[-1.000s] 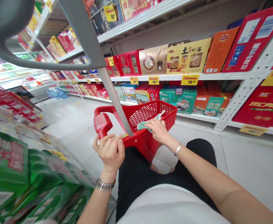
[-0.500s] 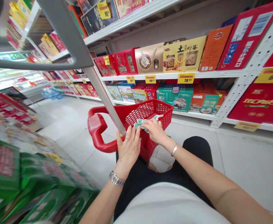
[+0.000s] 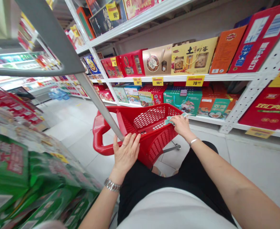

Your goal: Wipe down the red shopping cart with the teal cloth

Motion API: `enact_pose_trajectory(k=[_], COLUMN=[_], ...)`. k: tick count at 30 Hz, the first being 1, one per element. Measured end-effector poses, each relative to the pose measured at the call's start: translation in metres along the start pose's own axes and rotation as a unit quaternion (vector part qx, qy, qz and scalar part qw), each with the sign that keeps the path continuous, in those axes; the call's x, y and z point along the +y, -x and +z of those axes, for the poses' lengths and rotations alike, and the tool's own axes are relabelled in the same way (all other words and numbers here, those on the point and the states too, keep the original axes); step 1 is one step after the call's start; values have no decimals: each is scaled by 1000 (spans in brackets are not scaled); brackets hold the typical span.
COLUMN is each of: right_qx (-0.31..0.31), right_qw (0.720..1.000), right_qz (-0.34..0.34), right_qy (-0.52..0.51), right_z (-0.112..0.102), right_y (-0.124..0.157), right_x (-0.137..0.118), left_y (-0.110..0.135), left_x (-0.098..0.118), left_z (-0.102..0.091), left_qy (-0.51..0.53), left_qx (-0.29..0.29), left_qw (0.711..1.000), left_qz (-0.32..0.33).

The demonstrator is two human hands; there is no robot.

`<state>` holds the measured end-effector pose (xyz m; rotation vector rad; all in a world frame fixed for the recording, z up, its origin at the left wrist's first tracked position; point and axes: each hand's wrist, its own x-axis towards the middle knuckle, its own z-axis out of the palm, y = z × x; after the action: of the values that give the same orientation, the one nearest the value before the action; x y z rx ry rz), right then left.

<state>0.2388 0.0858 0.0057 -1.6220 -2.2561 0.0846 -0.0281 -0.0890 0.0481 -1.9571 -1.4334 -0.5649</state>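
Cloth [image 3: 169, 120] is gripped by the right hand [image 3: 181, 125] on the shopping trolley's rim [image 3: 157, 132], left hand [image 3: 127, 150] laid open by its pole [image 3: 99, 103]; wiping seems unfinished.

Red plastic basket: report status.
Left hand on red plastic basket. Right hand holding green-white cloth at basket rim. Slanted grey metal pole beside left hand.
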Motion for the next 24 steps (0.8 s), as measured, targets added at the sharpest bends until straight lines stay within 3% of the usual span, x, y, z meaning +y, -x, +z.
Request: enact_pose_trajectory(k=[4,8,13,16,20,24], right_qx=[-4,12,28,21,2,4], right_qw=[1000,999,999,997,997,998], right_qz=[29,39,43,72,67,-58], right_qy=[12,14,17,28,24,-25], right_z=[1,7,6,3,-3,-6], right_y=[-2,5,14,17,32,56], right_x=[2,-3,-3,-12,-56,-118], left_y=[-5,-16,-26,-23,-14,-8], left_x=[21,40,38,32,29,24], left_z=[5,20,50,59,61,63], left_qy=[45,107,37,-8,-10,21], left_qx=[32,33,-11,-18,16,40], left_qw=[997,993,998,999,999,997], left_qz=[-50,-28,-51,-34,-41,-57])
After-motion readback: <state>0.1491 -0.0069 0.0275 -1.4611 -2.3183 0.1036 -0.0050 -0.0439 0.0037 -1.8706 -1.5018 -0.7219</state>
